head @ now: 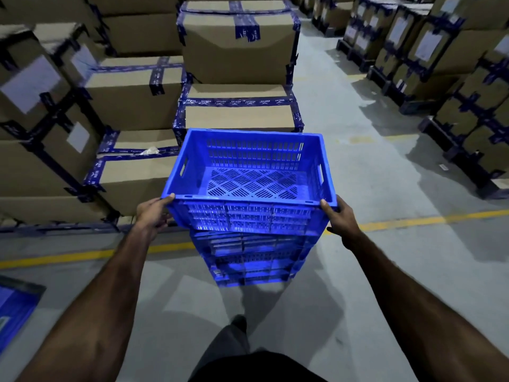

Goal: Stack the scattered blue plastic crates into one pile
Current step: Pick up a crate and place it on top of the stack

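Grey concrete floor (371, 166) runs open toward one and two o'clock, crossed by a yellow painted line (413, 220). Tall stacks of brown cardboard boxes bound in blue tape (239, 48) wall off nine through twelve o'clock. At centre, the top blue slotted plastic crate (249, 177) sits slightly askew on a pile of matching blue crates (253, 260) (its near edge overhangs). The left hand (154, 213) grips its near-left corner, fingers curled around the rim; the right hand (340, 216) grips the near-right corner likewise.
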`<action>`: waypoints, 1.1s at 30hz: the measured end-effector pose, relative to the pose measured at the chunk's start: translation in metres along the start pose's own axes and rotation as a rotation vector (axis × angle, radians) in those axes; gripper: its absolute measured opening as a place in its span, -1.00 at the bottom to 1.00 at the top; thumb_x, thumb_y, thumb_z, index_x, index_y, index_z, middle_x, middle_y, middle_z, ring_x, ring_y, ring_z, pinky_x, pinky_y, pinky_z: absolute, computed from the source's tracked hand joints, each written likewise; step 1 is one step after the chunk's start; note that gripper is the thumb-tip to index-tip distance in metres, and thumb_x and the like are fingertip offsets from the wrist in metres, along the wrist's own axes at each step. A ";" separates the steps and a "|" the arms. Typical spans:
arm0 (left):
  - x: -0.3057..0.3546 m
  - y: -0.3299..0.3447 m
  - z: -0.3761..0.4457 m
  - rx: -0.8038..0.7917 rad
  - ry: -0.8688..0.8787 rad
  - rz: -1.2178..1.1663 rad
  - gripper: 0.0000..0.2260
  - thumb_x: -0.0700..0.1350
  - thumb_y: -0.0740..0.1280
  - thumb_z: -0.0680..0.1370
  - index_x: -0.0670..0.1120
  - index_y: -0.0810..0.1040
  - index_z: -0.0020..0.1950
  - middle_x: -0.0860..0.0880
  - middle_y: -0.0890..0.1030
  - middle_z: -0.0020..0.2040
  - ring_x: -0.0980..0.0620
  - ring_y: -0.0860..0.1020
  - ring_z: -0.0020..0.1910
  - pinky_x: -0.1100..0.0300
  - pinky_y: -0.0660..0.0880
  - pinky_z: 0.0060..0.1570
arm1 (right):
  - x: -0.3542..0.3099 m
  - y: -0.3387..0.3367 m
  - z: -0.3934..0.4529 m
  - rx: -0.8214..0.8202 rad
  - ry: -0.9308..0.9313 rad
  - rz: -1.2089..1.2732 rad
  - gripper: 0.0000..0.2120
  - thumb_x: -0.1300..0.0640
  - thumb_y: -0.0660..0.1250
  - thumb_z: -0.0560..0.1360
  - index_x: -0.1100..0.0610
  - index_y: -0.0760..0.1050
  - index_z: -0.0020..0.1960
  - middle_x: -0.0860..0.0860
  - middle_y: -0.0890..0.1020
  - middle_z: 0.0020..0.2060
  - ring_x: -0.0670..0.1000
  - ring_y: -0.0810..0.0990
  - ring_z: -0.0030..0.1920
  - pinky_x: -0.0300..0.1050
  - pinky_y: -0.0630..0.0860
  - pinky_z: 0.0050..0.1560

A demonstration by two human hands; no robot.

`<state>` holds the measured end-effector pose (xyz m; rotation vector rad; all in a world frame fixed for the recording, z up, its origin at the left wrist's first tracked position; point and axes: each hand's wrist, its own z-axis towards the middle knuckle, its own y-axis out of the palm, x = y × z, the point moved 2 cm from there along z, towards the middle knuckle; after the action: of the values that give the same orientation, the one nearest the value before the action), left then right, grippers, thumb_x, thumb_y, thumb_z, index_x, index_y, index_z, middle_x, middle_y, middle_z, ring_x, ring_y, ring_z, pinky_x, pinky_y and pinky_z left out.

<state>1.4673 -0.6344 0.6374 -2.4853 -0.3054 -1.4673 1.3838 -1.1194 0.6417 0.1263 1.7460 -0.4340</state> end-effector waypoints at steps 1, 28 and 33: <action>0.000 0.000 -0.003 0.004 0.002 0.016 -0.74 0.07 0.54 0.46 -0.06 0.66 0.02 -0.02 0.61 -0.29 0.00 0.54 -0.35 0.17 0.37 -0.29 | -0.001 -0.001 0.002 -0.005 0.000 -0.001 -0.64 -0.06 0.38 0.61 0.01 0.52 0.36 -0.05 0.64 0.07 -0.12 0.64 -0.06 -0.29 0.53 -0.32; -0.023 0.035 -0.030 0.014 -0.005 0.077 -0.75 0.14 0.49 0.50 -0.02 0.63 -0.01 -0.04 0.65 -0.11 -0.02 0.61 -0.24 0.11 0.42 -0.17 | -0.019 -0.032 0.060 -0.025 0.135 0.002 -0.72 0.02 0.40 0.60 0.02 0.49 0.29 0.01 0.62 -0.11 -0.07 0.61 -0.13 0.12 0.54 -0.02; -0.018 0.033 -0.028 -0.026 -0.017 0.080 -0.77 0.13 0.49 0.51 0.00 0.63 0.00 -0.02 0.66 -0.06 -0.05 0.63 -0.21 0.10 0.43 -0.16 | -0.012 -0.035 0.062 0.029 0.134 -0.012 -0.71 0.03 0.44 0.58 0.05 0.49 0.25 0.06 0.63 -0.18 -0.05 0.62 -0.17 0.12 0.56 -0.07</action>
<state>1.4455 -0.6754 0.6319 -2.5008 -0.1894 -1.4280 1.4324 -1.1713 0.6511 0.1687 1.8738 -0.4688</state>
